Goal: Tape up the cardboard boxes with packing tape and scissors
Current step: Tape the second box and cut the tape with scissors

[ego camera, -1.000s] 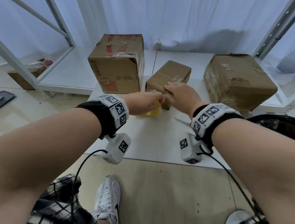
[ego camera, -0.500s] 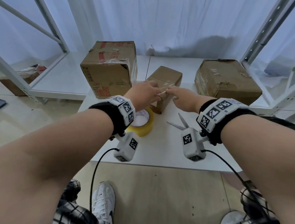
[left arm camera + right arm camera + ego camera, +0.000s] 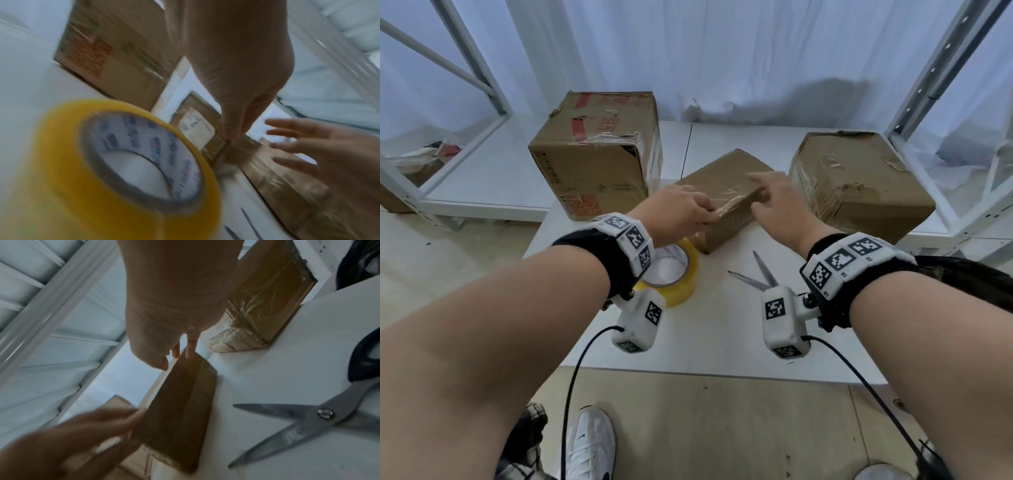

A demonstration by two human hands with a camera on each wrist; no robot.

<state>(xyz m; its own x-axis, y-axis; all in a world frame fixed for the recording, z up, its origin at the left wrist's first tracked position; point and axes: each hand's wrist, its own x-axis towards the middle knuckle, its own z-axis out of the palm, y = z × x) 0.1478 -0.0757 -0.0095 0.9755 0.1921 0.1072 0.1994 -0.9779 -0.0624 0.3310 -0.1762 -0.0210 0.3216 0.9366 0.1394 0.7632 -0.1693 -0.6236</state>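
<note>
Tape strip being pressed onto the small box on the worktop.
Left hand fingers are pinching the strip's end to anchor it; right hand, fingers extended, is smoothing it.

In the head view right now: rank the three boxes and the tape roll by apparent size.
1. Right box and left box: too close to separate, and the wide-angle lens distorts both.
2. Middle box, partly covered by both hands.
3. Tape roll, partly hidden by the wrist.
</note>
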